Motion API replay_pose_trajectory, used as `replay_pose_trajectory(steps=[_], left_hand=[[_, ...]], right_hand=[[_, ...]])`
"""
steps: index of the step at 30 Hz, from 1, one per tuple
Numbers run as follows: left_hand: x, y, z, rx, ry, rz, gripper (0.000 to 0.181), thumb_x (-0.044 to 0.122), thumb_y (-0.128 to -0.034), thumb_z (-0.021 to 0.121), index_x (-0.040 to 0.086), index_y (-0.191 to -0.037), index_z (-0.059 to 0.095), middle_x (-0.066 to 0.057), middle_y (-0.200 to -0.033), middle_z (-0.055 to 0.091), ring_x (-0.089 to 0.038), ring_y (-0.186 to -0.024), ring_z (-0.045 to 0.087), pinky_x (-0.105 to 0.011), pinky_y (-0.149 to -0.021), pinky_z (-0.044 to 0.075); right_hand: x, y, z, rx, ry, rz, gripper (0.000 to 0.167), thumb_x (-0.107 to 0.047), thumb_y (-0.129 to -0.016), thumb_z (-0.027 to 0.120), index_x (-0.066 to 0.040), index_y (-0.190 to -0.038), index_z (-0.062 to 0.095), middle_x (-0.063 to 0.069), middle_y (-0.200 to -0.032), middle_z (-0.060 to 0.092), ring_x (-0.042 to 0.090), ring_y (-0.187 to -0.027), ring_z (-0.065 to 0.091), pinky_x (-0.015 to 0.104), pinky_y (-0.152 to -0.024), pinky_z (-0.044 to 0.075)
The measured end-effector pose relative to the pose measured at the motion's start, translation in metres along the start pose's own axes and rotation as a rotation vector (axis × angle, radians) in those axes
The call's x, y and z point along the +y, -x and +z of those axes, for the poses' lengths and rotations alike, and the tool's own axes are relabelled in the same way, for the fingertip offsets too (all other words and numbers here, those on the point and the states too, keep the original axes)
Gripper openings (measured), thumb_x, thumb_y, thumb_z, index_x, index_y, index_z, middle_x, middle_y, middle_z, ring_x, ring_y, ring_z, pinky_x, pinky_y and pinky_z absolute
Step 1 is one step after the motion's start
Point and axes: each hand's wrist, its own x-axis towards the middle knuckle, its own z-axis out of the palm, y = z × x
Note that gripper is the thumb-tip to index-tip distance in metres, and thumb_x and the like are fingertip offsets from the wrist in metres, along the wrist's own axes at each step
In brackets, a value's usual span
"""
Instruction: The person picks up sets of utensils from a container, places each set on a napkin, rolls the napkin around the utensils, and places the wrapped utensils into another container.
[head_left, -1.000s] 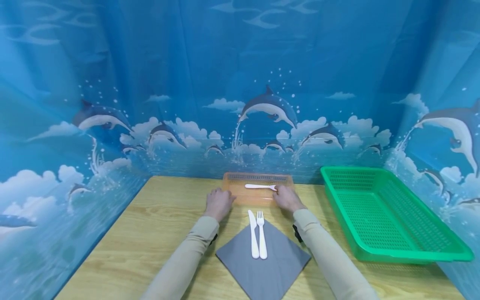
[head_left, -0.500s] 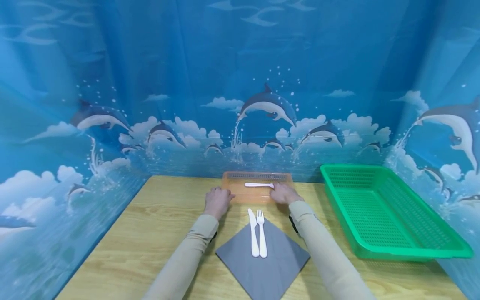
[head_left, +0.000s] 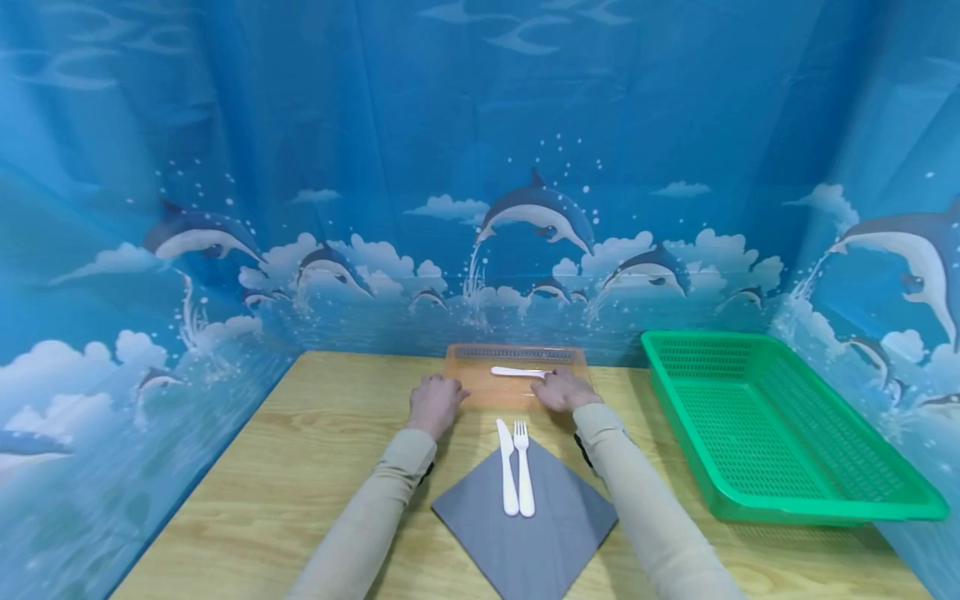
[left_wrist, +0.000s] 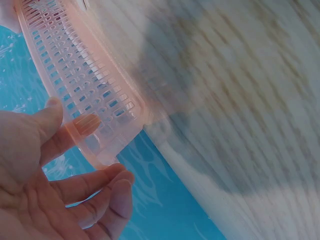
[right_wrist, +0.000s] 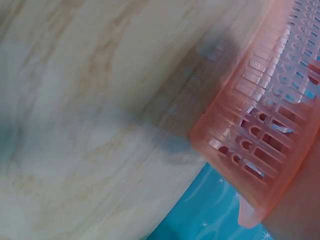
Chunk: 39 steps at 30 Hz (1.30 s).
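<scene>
An orange slotted basket [head_left: 480, 392] stands at the back of the table. My left hand [head_left: 437, 404] grips its left end; in the left wrist view the thumb and index finger pinch the basket's rim [left_wrist: 42, 80]. My right hand [head_left: 566, 390] reaches into the right end of the basket, over a white piece of cutlery [head_left: 513, 372] whose right end it covers. Whether the fingers pinch it is hidden. Through the slots of the basket [right_wrist: 250, 150] in the right wrist view, parts of the fingers show. Closer in lie a white knife [head_left: 507, 475] and a white fork [head_left: 524, 479], side by side.
Beneath the knife and fork is a dark grey square napkin [head_left: 555, 533], turned cornerwise. A large green basket [head_left: 693, 450] occupies the right side of the wooden table [head_left: 285, 483]. A blue dolphin-print curtain [head_left: 450, 167] hangs behind and along both sides.
My right hand has shifted a little left and covers more of the white cutlery's right end. The left hand keeps its hold on the orange basket. The knife and fork stay put.
</scene>
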Motion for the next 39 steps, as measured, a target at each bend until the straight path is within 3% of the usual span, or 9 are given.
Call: replay_pose_trajectory(steps=[3, 16, 29, 31, 34, 36, 39], left_hand=[[0.000, 0.000, 0.000, 0.010, 0.006, 0.001, 0.031, 0.041, -0.0968, 0.059, 0.015, -0.099, 0.075, -0.014, -0.096, 0.070, -0.032, -0.091, 0.061, -0.049, -0.071, 0.055], [-0.001, 0.001, 0.000, 0.006, 0.027, -0.007, 0.030, 0.040, -0.0967, 0.060, 0.014, -0.097, 0.075, -0.015, -0.097, 0.070, -0.033, -0.093, 0.061, -0.050, -0.072, 0.055], [0.000, -0.001, 0.000, -0.015, 0.023, -0.010, 0.030, 0.041, -0.0972, 0.059, 0.015, -0.097, 0.076, -0.012, -0.095, 0.070, -0.031, -0.091, 0.060, -0.048, -0.071, 0.055], [0.000, -0.001, 0.000, -0.020, 0.027, -0.016, 0.030, 0.041, -0.0973, 0.059, 0.015, -0.096, 0.076, -0.012, -0.095, 0.070, -0.031, -0.092, 0.060, -0.048, -0.072, 0.055], [0.000, -0.001, 0.000, -0.025, 0.045, -0.024, 0.031, 0.041, -0.0975, 0.058, 0.015, -0.098, 0.075, -0.012, -0.096, 0.069, -0.031, -0.092, 0.059, -0.048, -0.073, 0.054], [-0.001, -0.001, 0.000, -0.030, 0.062, -0.026, 0.031, 0.041, -0.0976, 0.058, 0.015, -0.099, 0.075, -0.012, -0.097, 0.069, -0.030, -0.093, 0.059, -0.048, -0.074, 0.054], [-0.003, -0.001, -0.001, -0.034, 0.078, -0.025, 0.031, 0.041, -0.0975, 0.058, 0.015, -0.101, 0.075, -0.011, -0.098, 0.070, -0.030, -0.093, 0.060, -0.047, -0.073, 0.054]], right_hand=[[0.000, 0.000, 0.000, 0.006, 0.006, -0.005, 0.065, -0.045, -0.105, 0.022, 0.002, -0.146, 0.041, 0.024, -0.154, 0.035, 0.042, -0.145, 0.026, 0.055, -0.118, 0.023], [-0.001, -0.001, 0.003, 0.008, -0.027, -0.011, 0.061, -0.045, -0.106, 0.022, -0.006, -0.150, 0.037, 0.019, -0.153, 0.040, 0.039, -0.140, 0.038, 0.055, -0.114, 0.032], [0.003, 0.000, 0.005, 0.032, -0.033, -0.004, 0.062, -0.048, -0.105, 0.024, -0.005, -0.138, 0.054, 0.020, -0.149, 0.044, 0.039, -0.139, 0.040, 0.054, -0.114, 0.032], [0.003, 0.001, 0.006, 0.050, -0.050, -0.020, 0.062, -0.047, -0.106, 0.025, -0.002, -0.129, 0.061, 0.022, -0.140, 0.053, 0.039, -0.130, 0.049, 0.054, -0.109, 0.038], [0.005, 0.000, 0.008, 0.094, -0.078, -0.051, 0.059, -0.043, -0.106, 0.027, -0.001, -0.101, 0.068, 0.021, -0.106, 0.065, 0.035, -0.096, 0.062, 0.049, -0.091, 0.048], [0.007, 0.000, 0.009, 0.130, -0.104, -0.066, 0.054, -0.041, -0.106, 0.031, -0.006, -0.082, 0.064, 0.014, -0.082, 0.061, 0.028, -0.071, 0.056, 0.042, -0.076, 0.049], [0.009, -0.001, 0.010, 0.200, -0.146, -0.099, 0.046, -0.036, -0.105, 0.037, -0.010, -0.077, 0.064, 0.005, -0.064, 0.051, 0.019, -0.054, 0.043, 0.034, -0.064, 0.045]])
